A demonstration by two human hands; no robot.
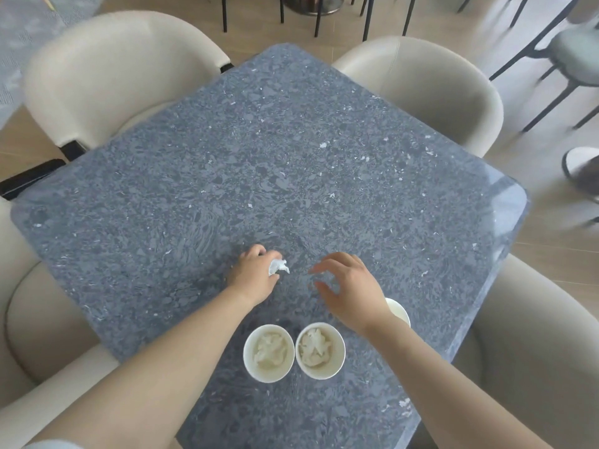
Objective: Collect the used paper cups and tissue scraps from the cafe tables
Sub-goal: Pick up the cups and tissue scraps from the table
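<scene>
My left hand [254, 275] pinches a tissue scrap [278, 266], bound, I judge, for the left cup [268, 353] at its six o'clock; the right cup [320, 350] beside it holds tissue too. My right hand [346, 288] hovers at the scrap's three o'clock, fingers spread, empty.

The left hand [256, 275] pinches a crumpled tissue scrap [278, 266] over the speckled grey tabletop [291, 140]; at its three o'clock the right hand [351, 288] hovers, fingers spread, holding nothing. Toward six o'clock a tissue-filled paper cup [268, 353] stands just beside a second cup [320, 350], and a third cup [400, 312] shows partly under the right wrist.
</scene>
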